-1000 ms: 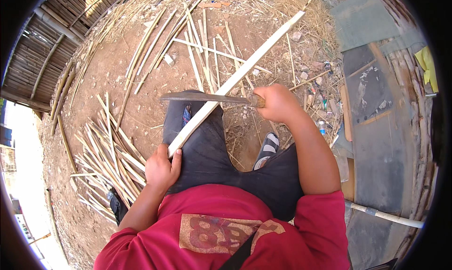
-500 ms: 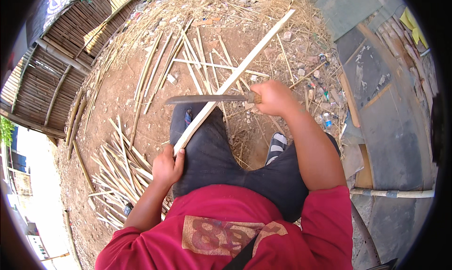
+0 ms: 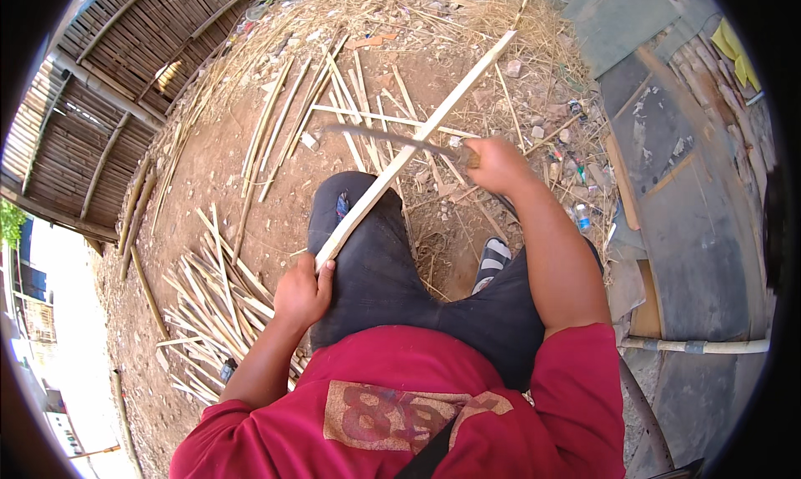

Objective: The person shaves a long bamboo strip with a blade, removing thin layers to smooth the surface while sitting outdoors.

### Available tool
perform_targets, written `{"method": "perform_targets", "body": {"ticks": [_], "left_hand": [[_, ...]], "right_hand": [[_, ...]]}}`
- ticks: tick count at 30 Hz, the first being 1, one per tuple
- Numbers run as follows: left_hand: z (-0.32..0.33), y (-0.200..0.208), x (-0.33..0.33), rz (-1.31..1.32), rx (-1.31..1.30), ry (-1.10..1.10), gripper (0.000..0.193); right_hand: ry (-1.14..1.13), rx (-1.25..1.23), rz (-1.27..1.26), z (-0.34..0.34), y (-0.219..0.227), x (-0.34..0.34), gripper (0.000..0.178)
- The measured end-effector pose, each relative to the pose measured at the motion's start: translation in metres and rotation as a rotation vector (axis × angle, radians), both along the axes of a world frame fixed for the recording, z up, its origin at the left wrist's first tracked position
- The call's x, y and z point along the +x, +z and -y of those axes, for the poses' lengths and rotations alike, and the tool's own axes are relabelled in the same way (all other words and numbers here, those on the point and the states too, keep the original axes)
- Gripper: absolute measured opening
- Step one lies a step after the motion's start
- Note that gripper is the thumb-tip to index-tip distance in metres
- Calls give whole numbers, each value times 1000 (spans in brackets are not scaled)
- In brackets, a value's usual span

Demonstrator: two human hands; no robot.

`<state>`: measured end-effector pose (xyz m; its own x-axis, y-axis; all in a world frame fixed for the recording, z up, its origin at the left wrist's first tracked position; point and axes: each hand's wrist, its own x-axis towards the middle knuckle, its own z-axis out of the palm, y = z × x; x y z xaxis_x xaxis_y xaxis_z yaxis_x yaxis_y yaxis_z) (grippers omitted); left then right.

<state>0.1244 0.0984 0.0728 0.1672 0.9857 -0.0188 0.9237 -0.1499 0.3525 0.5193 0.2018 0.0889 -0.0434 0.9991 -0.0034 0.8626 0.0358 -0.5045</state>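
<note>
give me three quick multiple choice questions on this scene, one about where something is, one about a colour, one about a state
1. Where does the pile of cut strips lie?
A. on the person's left
B. on the person's right
C. on the lap

2. What colour is the shirt?
A. blue
B. red
C. white

3. How is the long bamboo strip held?
A. lying loose on the ground
C. standing upright, untouched
B. gripped at its near end by the left hand

Key: 1 A, the pile lies beside the left arm. 2 B, plainly red. 3 B, the left hand closes on its end while the right hand holds the knife across it.

Bare dirt ground point(image 3: 275, 195); split bamboo strips point(image 3: 213, 300) heaped just left of left hand point(image 3: 302, 291); straw litter point(image 3: 467, 20) beyond right hand point(image 3: 496, 163).
</note>
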Motion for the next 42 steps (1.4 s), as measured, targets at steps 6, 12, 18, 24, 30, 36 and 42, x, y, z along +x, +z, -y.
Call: {"method": "perform_targets", "body": {"ticks": [6, 12, 18, 24, 30, 36, 42], "left_hand": [[2, 1, -7, -99, 2, -5, 42], [0, 5, -10, -96, -68, -31, 45], [-5, 10, -9, -147, -49, -87, 45], [-4, -1, -11, -43, 12, -71, 46], [-10, 0, -18, -6, -78, -79, 49], [-20, 9, -21, 19, -132, -125, 49], [-19, 3, -25, 75, -146, -116, 49]], "right_hand": [[-153, 91, -70, -4, -3, 25, 16], [222, 130, 200, 10, 6, -21, 18], [-117, 16, 4, -3, 9, 30, 20], [-86, 68, -92, 6, 15, 20, 20], [263, 109, 152, 16, 13, -17, 8], [-340, 77, -134, -16, -10, 63, 33], [109, -2, 57, 11, 22, -12, 22]]}}
